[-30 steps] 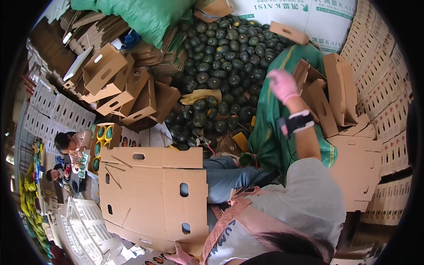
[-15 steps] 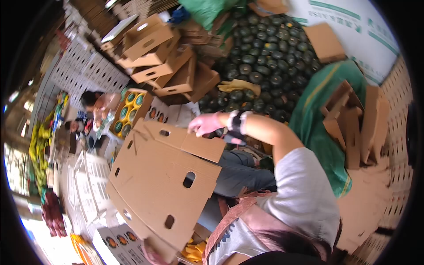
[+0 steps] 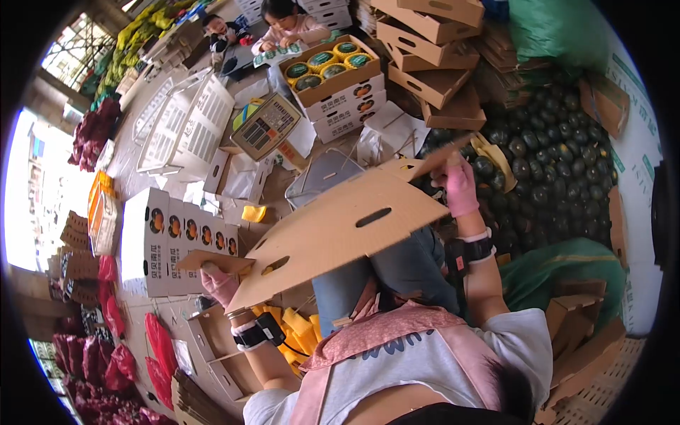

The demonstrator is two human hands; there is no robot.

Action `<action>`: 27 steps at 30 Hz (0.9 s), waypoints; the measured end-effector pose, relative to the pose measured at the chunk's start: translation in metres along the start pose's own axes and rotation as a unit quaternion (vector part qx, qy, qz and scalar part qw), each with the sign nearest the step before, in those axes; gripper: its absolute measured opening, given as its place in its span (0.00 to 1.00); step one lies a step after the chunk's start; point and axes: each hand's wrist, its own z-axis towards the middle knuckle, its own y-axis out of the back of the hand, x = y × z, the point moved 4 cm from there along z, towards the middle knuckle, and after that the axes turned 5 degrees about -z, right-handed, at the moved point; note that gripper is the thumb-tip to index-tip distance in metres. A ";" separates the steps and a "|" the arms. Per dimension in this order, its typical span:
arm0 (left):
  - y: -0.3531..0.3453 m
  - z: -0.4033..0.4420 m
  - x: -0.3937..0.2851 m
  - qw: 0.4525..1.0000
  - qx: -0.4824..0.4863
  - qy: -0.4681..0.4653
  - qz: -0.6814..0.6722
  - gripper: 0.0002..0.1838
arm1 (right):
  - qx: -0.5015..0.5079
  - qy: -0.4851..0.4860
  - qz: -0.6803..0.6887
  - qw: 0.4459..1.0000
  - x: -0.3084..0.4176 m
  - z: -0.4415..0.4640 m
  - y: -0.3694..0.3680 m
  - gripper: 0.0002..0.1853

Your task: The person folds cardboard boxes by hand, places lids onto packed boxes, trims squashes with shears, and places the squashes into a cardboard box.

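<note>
A flat, die-cut cardboard box blank (image 3: 319,230) with oval hand holes stretches across my lap, its folding lines partly bent. At its left end my left hand (image 3: 221,285), in a pink fingerless glove, is closed on a flap. My right hand (image 3: 459,188), gloved the same way, grips a raised flap at the far right end. Both wrists carry dark strapped bands. Under the sheet are my knees and, to the left, yellow foam net sleeves (image 3: 292,333).
Dark green pumpkins (image 3: 545,163) are heaped at the right. Ahead stand an open box of netted pumpkins (image 3: 329,69), a scale (image 3: 265,127) and stacked folded boxes (image 3: 432,57). Printed white cartons (image 3: 170,241) and a white crate (image 3: 188,127) are on the left. Two people (image 3: 287,28) are at the back.
My view has swung leftward and levelled. The cardboard blank now lies more flatly across my lap, its right flap bent up, and my left hand has come fully into sight.
</note>
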 end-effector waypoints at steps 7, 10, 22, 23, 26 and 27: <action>0.022 -0.033 0.044 0.992 0.014 0.111 0.055 0.32 | -0.069 0.058 0.035 0.995 -0.026 -0.038 0.025 0.22; -0.003 -0.043 0.041 0.985 -0.026 0.161 -0.056 0.28 | -0.137 -0.048 -0.059 0.988 -0.040 -0.039 0.037 0.17; -0.027 -0.025 -0.026 0.985 0.137 0.064 -0.083 0.17 | -0.003 0.017 -0.203 0.979 0.058 -0.037 0.037 0.03; -0.028 -0.039 -0.023 0.984 0.130 0.101 -0.060 0.17 | 0.105 0.081 -0.243 0.961 0.061 -0.045 0.024 0.02; -0.053 -0.074 -0.049 0.939 0.334 -0.024 0.075 0.16 | 0.277 0.077 -0.268 0.920 0.060 -0.078 0.021 0.08; -0.070 -0.088 -0.067 0.885 0.449 -0.022 0.117 0.20 | 0.322 0.026 -0.217 0.921 0.054 -0.089 0.030 0.16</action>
